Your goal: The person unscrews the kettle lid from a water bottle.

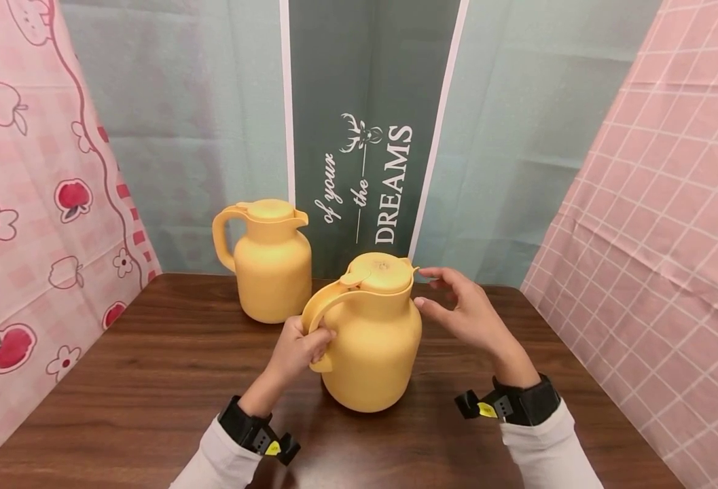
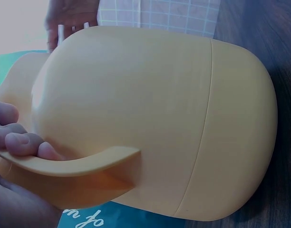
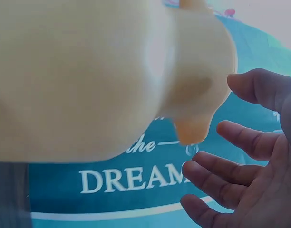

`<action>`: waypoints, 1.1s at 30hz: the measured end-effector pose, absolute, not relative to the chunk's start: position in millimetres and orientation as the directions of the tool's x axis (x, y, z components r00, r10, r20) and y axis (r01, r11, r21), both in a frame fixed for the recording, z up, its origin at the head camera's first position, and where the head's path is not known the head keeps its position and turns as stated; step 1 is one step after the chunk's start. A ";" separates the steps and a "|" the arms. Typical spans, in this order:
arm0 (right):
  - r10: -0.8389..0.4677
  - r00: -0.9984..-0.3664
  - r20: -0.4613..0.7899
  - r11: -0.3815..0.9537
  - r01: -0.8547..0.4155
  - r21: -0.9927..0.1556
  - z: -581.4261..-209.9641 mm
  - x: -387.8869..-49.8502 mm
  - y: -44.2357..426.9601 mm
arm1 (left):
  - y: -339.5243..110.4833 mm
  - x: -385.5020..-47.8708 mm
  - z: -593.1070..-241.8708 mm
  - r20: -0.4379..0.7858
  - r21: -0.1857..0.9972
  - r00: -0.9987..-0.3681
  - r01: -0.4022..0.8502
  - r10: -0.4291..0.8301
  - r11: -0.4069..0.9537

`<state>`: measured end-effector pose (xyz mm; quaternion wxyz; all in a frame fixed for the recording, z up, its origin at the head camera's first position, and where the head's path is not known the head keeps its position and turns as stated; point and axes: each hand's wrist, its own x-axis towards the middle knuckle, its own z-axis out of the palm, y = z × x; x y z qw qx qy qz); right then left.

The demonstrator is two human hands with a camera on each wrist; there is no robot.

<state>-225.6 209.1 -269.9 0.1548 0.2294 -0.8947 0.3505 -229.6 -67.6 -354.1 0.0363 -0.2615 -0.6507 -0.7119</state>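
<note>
A yellow thermos jug (image 1: 371, 346) with a round lid (image 1: 383, 273) stands near the middle of the table, roughly upright. Its handle points left and its spout is on the right. My left hand (image 1: 300, 348) grips the handle (image 2: 83, 164), fingers curled round it. Beside the spout, my right hand (image 1: 465, 309) is spread, holding nothing. Its index fingertip comes close to the spout; whether it touches cannot be told. In the right wrist view the fingers (image 3: 231, 168) are apart, with the thumb near the jug's neck. Whether the base rests fully on the table is unclear.
A second yellow jug (image 1: 274, 272) stands behind and to the left, its handle left and spout right. The brown wooden table (image 1: 151, 407) ends at a blue-green curtain (image 1: 505, 136) with white lettering. Pink patterned cloths hang at the left (image 1: 22, 272) and right (image 1: 658, 238).
</note>
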 end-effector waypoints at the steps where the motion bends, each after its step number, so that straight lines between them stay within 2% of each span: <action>1: -0.309 -0.841 0.444 0.643 -0.529 -0.554 -267.4 -225.9 206.8 | -67.6 -229.9 -354.9 0.418 0.908 -0.862 0.390 0.288 -0.151; 7: -0.340 -0.798 0.498 0.624 -0.588 -0.516 -257.7 -228.9 193.6 | -67.5 -229.4 -357.3 0.427 0.904 -0.860 0.398 0.281 -0.157; 14: -0.340 -0.792 0.507 0.647 -0.588 -0.485 -249.8 -233.2 181.1 | -67.3 -227.6 -356.8 0.439 0.898 -0.851 0.407 0.289 -0.165; 25: -0.533 -0.783 0.322 0.700 -0.621 -0.352 -217.0 -250.4 158.4 | -68.6 -228.8 -357.8 0.407 0.913 -0.866 0.379 0.290 -0.151; 30: -0.550 -0.779 0.301 0.719 -0.625 -0.303 -210.2 -257.4 143.4 | -70.0 -229.2 -356.6 0.409 0.913 -0.863 0.384 0.295 -0.140; 33: -0.503 -0.815 0.286 0.769 -0.574 -0.282 -212.6 -259.8 133.8 | -70.5 -227.1 -352.7 0.408 0.913 -0.861 0.382 0.304 -0.143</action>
